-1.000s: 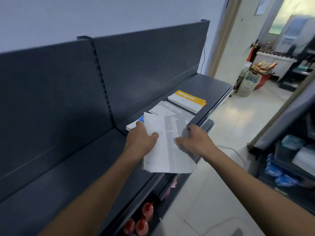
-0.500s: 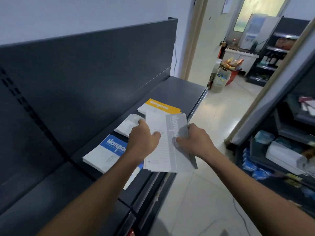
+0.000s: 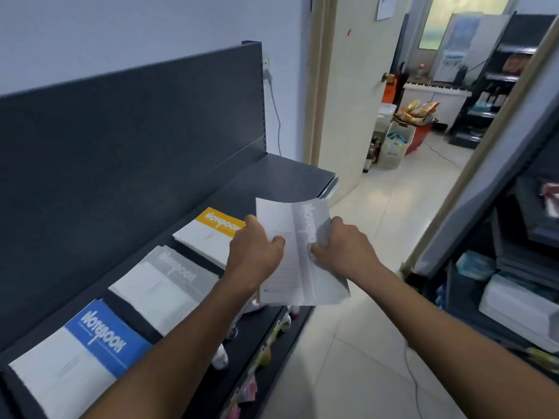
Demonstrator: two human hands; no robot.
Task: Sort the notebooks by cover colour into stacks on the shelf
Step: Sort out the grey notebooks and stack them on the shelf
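Observation:
I hold a bundle of grey-covered notebooks [image 3: 298, 255] in the air above the front edge of the dark shelf [image 3: 281, 173]. My left hand [image 3: 255, 255] grips its left side and my right hand [image 3: 341, 252] grips its right side, thumbs on top. On the shelf lie three stacks in a row: a blue-banded stack [image 3: 81, 352] nearest me, a grey-banded stack [image 3: 163, 285] in the middle, and a yellow-banded stack [image 3: 208, 234] just left of my left hand, partly hidden by it.
The shelf's dark back panel [image 3: 136, 131] rises to the left. Bottles and packets [image 3: 223, 358] stand on the lower shelf under my arms. A tiled aisle [image 3: 363, 328] runs ahead to a doorway; another rack with goods [image 3: 514, 297] stands on the right.
The view has swung left and pulled back, so all three stacks now show. The bundle in both hands has risen and shifted right, past the yellow stack.

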